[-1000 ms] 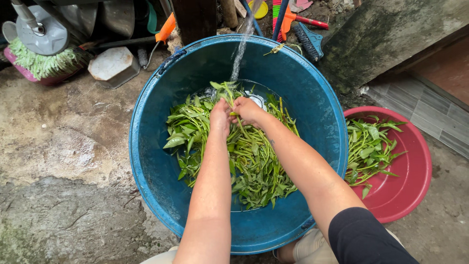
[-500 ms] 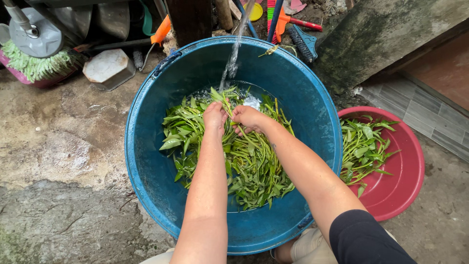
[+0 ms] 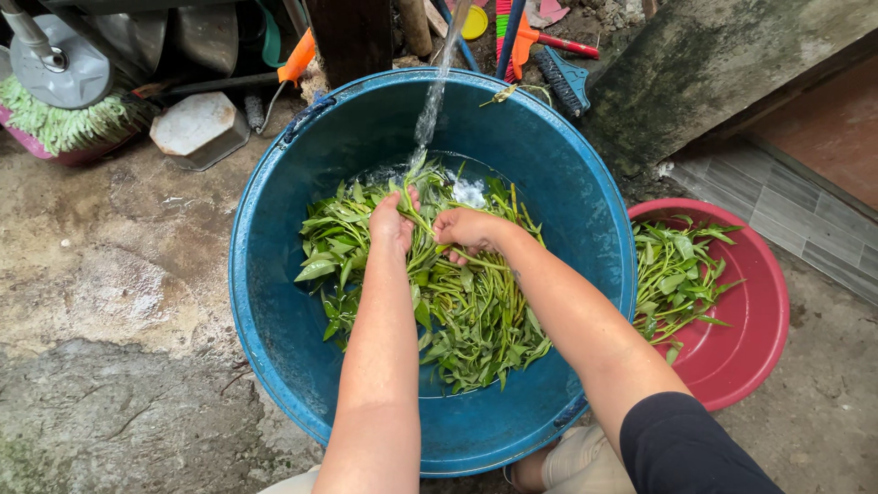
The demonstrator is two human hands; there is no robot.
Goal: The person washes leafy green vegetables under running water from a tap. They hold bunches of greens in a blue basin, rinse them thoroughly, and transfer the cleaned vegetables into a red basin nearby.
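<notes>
A big blue plastic tub (image 3: 274, 274) stands on the ground with a heap of green leafy stalks (image 3: 466, 320) lying in water inside it. A stream of water (image 3: 437, 87) falls into the tub's far side. My left hand (image 3: 391, 222) grips a bunch of the stalks near the splash. My right hand (image 3: 466, 229) is closed on the same stalks just to the right. Both forearms reach down over the greens.
A red basin (image 3: 759, 320) holding more green stalks sits to the right of the tub. A broom head (image 3: 64, 123), a white container (image 3: 197, 128), brushes (image 3: 558, 73) and a dark post (image 3: 352, 37) crowd the far side. Wet concrete ground (image 3: 110, 302) lies at left; a tiled step (image 3: 786, 201) at right.
Both hands have stayed on the stalks under the water stream, shifting slightly within the tub. The view has drifted a little.
</notes>
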